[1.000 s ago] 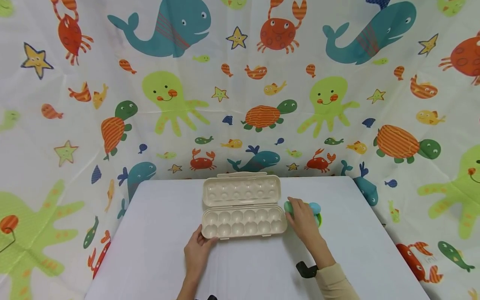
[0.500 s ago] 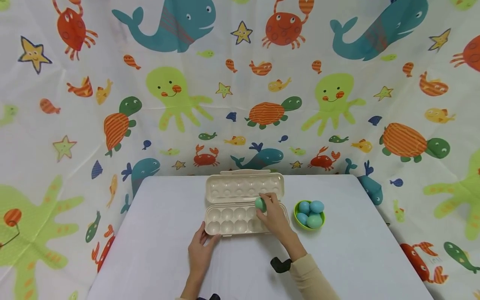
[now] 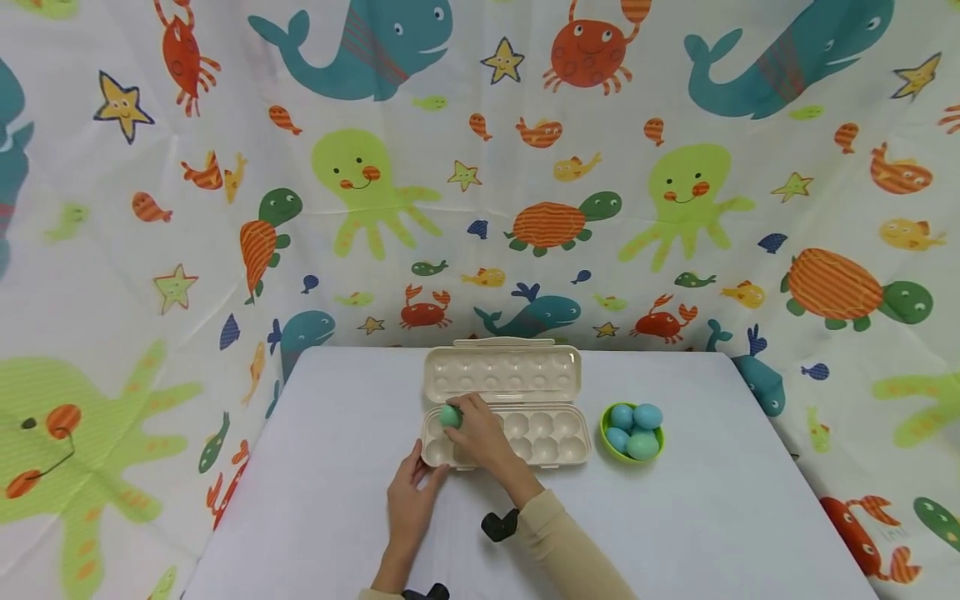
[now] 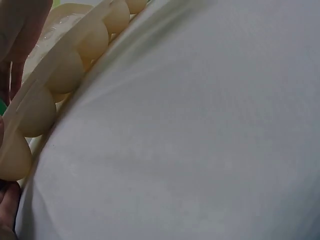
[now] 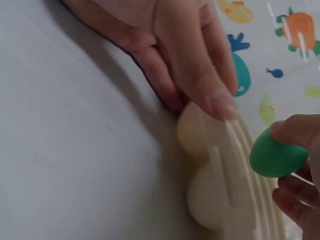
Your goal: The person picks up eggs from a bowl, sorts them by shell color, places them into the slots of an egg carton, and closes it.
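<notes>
A cream plastic egg carton [image 3: 566, 427] lies on the table, its lid [image 3: 502, 375] folded back. My left hand [image 3: 411, 498] holds the carton's near left corner; in the right wrist view its thumb lies on the rim and its fingers go down the side. A green egg [image 3: 451, 417] is pinched in my right hand [image 3: 483, 437], at the carton's far left cups. In the right wrist view the egg [image 5: 277, 155] shows above the rim, between thumb and fingers. The cups to the right hold no eggs; the right hand hides some left ones.
Right of the carton stands a small lime-green bowl [image 3: 621, 457] with several blue and green eggs [image 3: 642, 445]. A white cloth covers the table [image 3: 720, 500]. Behind it hangs a curtain [image 3: 450, 308] printed with sea animals.
My right hand has carried the green egg left from the bowl, across the carton, to its left end. The left hand has stayed at the corner. The head view has shifted slightly.
</notes>
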Demonstrator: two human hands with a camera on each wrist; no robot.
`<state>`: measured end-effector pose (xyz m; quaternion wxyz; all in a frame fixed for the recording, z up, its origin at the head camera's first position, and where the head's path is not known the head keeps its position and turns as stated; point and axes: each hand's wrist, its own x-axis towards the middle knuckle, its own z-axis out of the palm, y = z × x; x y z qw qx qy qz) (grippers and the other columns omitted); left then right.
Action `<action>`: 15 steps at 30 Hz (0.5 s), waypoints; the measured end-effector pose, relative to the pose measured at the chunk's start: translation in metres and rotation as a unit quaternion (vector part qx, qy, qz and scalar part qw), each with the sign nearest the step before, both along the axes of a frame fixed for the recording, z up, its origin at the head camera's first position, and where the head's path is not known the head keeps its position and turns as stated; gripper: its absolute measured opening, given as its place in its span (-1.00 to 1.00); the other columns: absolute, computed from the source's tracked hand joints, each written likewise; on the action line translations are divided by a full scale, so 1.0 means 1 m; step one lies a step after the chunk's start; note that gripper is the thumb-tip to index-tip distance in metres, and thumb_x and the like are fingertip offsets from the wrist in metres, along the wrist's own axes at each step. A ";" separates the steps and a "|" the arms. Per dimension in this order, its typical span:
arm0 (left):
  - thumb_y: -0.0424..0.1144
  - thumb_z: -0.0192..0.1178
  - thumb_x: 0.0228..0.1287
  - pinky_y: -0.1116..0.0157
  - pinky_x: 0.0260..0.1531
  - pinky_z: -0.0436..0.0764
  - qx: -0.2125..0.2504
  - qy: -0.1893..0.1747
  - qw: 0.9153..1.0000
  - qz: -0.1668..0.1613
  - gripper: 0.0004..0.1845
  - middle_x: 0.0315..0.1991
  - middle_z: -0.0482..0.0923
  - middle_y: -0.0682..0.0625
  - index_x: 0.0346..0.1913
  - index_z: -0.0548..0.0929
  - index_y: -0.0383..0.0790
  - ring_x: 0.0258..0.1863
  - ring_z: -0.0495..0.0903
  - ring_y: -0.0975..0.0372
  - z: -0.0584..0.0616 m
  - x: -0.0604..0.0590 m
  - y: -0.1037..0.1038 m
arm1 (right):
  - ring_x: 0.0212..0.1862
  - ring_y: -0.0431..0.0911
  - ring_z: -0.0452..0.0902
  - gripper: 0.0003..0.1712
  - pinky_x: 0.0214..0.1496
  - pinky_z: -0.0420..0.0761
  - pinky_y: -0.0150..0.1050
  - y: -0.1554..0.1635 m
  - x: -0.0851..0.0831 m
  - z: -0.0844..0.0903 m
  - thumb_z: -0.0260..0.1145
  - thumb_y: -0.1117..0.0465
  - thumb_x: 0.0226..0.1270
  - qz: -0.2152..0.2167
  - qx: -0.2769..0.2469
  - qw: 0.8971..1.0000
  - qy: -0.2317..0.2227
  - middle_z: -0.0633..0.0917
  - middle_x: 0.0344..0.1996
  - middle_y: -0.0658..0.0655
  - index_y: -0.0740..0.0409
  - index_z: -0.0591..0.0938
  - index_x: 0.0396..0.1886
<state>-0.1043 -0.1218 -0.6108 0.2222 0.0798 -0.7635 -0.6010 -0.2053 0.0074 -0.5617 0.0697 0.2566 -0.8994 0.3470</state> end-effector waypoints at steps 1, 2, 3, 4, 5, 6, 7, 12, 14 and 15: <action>-0.40 0.47 0.09 0.40 0.04 0.67 0.004 -0.002 1.000 0.001 -0.27 0.20 0.55 -0.39 0.33 0.44 -0.52 0.08 0.67 -0.15 -0.004 -0.001 -0.001 | 0.03 -0.05 0.62 -0.50 0.07 0.72 -0.19 -0.004 0.000 -0.002 0.47 0.16 0.25 -0.001 0.003 1.000 -0.005 0.61 0.03 0.13 0.13 0.58 0.17; -0.38 0.48 0.09 0.45 0.03 0.67 0.006 -0.002 1.000 0.002 -0.27 0.20 0.56 -0.38 0.34 0.44 -0.50 0.08 0.67 -0.14 -0.009 -0.003 -0.001 | 0.03 -0.06 0.62 -0.51 0.06 0.72 -0.19 -0.008 -0.001 -0.005 0.47 0.16 0.25 -0.003 0.004 1.000 -0.008 0.61 0.02 0.12 0.13 0.59 0.16; -0.37 0.48 0.09 0.47 0.02 0.67 0.008 -0.001 1.000 0.004 -0.26 0.20 0.57 -0.36 0.34 0.45 -0.48 0.07 0.68 -0.13 -0.015 -0.005 -0.002 | 0.02 -0.05 0.62 -0.52 0.06 0.72 -0.19 -0.011 -0.001 -0.006 0.47 0.17 0.25 -0.003 0.001 1.000 -0.011 0.61 0.02 0.13 0.14 0.59 0.15; -0.36 0.49 0.09 0.47 0.01 0.68 0.008 -0.001 1.000 0.005 -0.26 0.20 0.58 -0.35 0.35 0.45 -0.46 0.07 0.68 -0.12 -0.021 -0.006 -0.003 | 0.02 -0.04 0.63 -0.53 0.07 0.72 -0.18 -0.014 0.000 -0.008 0.47 0.19 0.25 -0.002 -0.004 1.000 -0.013 0.61 0.02 0.14 0.15 0.58 0.14; -0.35 0.49 0.10 0.48 0.00 0.68 0.004 0.002 1.000 0.007 -0.26 0.19 0.58 -0.34 0.35 0.45 -0.45 0.06 0.69 -0.11 -0.027 -0.008 -0.004 | 0.02 -0.04 0.63 -0.53 0.07 0.72 -0.17 -0.016 0.000 -0.009 0.47 0.20 0.25 -0.002 -0.008 1.000 -0.013 0.61 0.01 0.14 0.16 0.58 0.13; -0.36 0.49 0.09 0.42 0.00 0.69 0.000 0.003 1.000 0.010 -0.27 0.18 0.59 -0.34 0.34 0.46 -0.45 0.05 0.69 -0.11 -0.027 -0.008 -0.004 | 0.02 -0.03 0.64 -0.54 0.09 0.71 -0.17 -0.018 0.000 -0.011 0.47 0.22 0.25 0.000 -0.011 1.000 -0.013 0.61 0.01 0.14 0.17 0.58 0.12; -0.36 0.49 0.09 0.37 0.00 0.70 -0.002 0.004 1.000 0.011 -0.27 0.17 0.59 -0.34 0.34 0.46 -0.45 0.05 0.70 -0.11 -0.028 -0.009 -0.004 | 0.03 -0.03 0.64 -0.54 0.10 0.71 -0.17 -0.020 -0.001 -0.012 0.47 0.22 0.25 0.001 -0.010 1.000 -0.010 0.62 0.01 0.14 0.17 0.58 0.12; -0.32 0.48 0.11 0.27 0.04 0.68 -0.001 0.001 1.000 0.008 -0.26 0.21 0.57 -0.33 0.35 0.45 -0.43 0.07 0.69 -0.09 -0.027 -0.008 -0.004 | 0.12 -0.04 0.61 -0.54 0.21 0.66 -0.19 -0.024 -0.002 -0.020 0.45 0.23 0.28 0.004 0.013 1.000 -0.005 0.64 0.06 0.13 0.16 0.58 0.15; -0.31 0.48 0.12 0.27 0.04 0.68 -0.001 0.001 1.000 0.006 -0.26 0.21 0.57 -0.33 0.36 0.45 -0.44 0.07 0.69 -0.10 -0.027 -0.007 -0.004 | 0.14 -0.03 0.58 -0.53 0.22 0.64 -0.19 -0.025 -0.002 -0.022 0.44 0.22 0.28 0.004 0.025 1.000 -0.001 0.64 0.08 0.13 0.16 0.58 0.17; -0.31 0.48 0.12 0.28 0.05 0.68 0.000 0.002 1.000 0.005 -0.26 0.21 0.56 -0.34 0.36 0.44 -0.44 0.06 0.69 -0.10 -0.027 -0.007 -0.004 | 0.14 -0.02 0.58 -0.53 0.22 0.64 -0.18 -0.026 -0.002 -0.023 0.44 0.22 0.28 0.004 0.029 1.000 0.002 0.65 0.08 0.13 0.16 0.58 0.16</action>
